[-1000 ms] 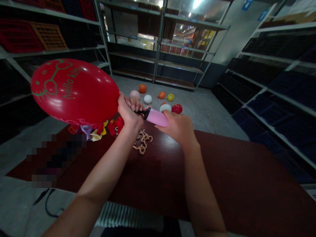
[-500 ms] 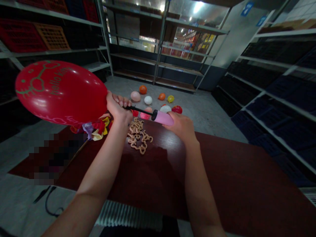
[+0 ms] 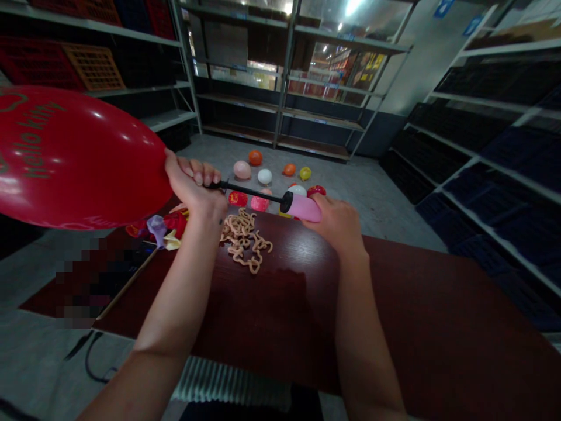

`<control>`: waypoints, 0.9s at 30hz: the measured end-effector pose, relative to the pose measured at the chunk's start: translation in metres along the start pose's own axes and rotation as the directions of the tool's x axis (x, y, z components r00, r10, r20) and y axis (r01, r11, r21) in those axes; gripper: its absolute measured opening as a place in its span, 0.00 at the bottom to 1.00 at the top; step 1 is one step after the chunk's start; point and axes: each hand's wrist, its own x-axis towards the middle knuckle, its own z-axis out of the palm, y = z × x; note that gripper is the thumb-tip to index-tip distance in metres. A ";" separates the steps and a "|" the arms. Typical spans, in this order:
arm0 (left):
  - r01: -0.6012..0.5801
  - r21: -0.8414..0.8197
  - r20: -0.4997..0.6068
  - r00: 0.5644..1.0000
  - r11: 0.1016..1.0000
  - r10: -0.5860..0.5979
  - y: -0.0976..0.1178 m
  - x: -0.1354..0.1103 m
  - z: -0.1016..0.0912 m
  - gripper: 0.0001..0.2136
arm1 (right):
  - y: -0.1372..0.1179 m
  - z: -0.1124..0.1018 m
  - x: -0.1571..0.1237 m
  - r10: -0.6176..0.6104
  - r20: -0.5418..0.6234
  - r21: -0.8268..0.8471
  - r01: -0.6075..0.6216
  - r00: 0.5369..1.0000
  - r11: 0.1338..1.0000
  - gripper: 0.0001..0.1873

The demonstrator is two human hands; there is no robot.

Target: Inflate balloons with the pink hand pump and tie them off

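A large red balloon (image 3: pixel 87 158) with green "hello kitty" print fills the left side, part of it out of view. My left hand (image 3: pixel 195 184) is closed where the balloon's neck meets the black end of a balloon pump; the fingers hide the joint. My right hand (image 3: pixel 337 222) grips the pink barrel of the balloon pump (image 3: pixel 302 207), to the right. Between the hands the pump's thin black shaft shows. Beneath them, a heap of tan twisted strings (image 3: pixel 246 240) lies on the dark red table (image 3: pixel 280 316). Uninflated balloons (image 3: pixel 164 228) lie beside my left forearm.
Several small inflated balloons (image 3: pixel 242 170) rest on the floor beyond the table. Metal shelving (image 3: pixel 276 111) stands at the back, with crates (image 3: pixel 94 67) on shelves to the left and dark bins on the right. A blurred patch covers the table's left end.
The red balloon has grown larger and shifted left. My hands have moved farther apart, the left going left and the right going right, with more of the pump's black shaft exposed.
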 end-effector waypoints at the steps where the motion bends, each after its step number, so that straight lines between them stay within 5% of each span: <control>1: 0.009 -0.013 -0.006 1.000 1.000 -0.009 0.000 -0.002 0.002 0.25 | -0.004 -0.002 0.001 -0.006 -0.008 -0.005 0.006 1.000 1.000 0.18; 12: 0.179 -0.026 -0.008 0.984 0.983 -0.180 -0.038 -0.058 0.027 0.28 | -0.038 -0.006 0.005 -0.045 0.040 -0.013 0.046 0.998 0.999 0.21; 27: 0.199 -0.010 -0.160 0.967 0.980 -0.198 -0.056 -0.002 -0.019 0.24 | -0.040 0.027 0.010 -0.009 0.074 0.079 0.003 0.997 0.997 0.18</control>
